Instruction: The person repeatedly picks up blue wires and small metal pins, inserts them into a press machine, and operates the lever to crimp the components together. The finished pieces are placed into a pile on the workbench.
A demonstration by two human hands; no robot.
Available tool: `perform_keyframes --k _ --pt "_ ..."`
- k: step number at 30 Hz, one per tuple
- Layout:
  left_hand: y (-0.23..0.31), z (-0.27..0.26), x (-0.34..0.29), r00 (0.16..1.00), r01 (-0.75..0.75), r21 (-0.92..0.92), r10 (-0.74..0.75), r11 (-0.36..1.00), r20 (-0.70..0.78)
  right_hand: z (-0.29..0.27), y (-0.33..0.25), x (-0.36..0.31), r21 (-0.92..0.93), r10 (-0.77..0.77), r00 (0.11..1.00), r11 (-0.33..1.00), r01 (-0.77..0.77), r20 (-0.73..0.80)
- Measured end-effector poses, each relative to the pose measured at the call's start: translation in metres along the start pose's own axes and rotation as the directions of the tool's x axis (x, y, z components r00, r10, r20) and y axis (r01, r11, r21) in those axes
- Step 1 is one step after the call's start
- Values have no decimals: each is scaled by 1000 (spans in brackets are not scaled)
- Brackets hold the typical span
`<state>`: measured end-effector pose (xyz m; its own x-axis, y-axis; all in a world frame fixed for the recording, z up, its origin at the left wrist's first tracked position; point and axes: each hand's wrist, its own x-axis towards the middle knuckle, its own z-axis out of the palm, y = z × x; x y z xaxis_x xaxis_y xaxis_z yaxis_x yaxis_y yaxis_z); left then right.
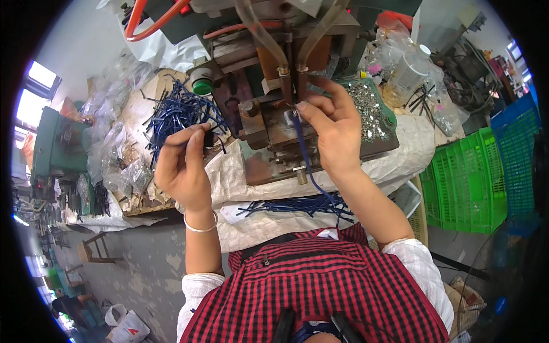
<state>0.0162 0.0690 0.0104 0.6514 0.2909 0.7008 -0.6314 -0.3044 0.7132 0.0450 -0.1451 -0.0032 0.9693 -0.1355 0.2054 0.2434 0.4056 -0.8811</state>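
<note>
My right hand [337, 126] is at the press's work point, its thumb and forefinger pinched on the upper end of a blue strap [303, 150]. A small shiny metal piece [290, 118] lies by that end, on the metal block under the press tool [294, 83]. The strap hangs toward me over the machine's edge. My left hand [186, 168] is raised beside a heaped pile of dark blue straps [177, 117]. Its fingers are closed, and a dark strip shows across them, partly hidden.
More blue straps [297, 207] lie on the pale cloth near my lap. A green tray [366, 111] of small metal pieces sits right of the press. A clear plastic jug [407, 74] stands behind it. Green crates [469, 183] are at the right, plastic bags [114, 137] at the left.
</note>
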Motion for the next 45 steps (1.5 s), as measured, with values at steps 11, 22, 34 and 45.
perform_keyframes --k 11,22,34,45 --pt "30 59 -21 672 -664 87 542 743 504 -76 -25 6 -904 -277 909 208 374 313" --pt "10 72 -20 613 -748 57 655 661 441 -144 21 14 -963 -369 895 -9 268 252" --pt "33 -22 24 966 -237 571 251 786 56 -136 20 6 -914 -419 903 396 92 -91" --pt "-165 -46 22 922 -184 979 -329 93 204 -140 13 -4 -932 -397 914 357 65 -88"
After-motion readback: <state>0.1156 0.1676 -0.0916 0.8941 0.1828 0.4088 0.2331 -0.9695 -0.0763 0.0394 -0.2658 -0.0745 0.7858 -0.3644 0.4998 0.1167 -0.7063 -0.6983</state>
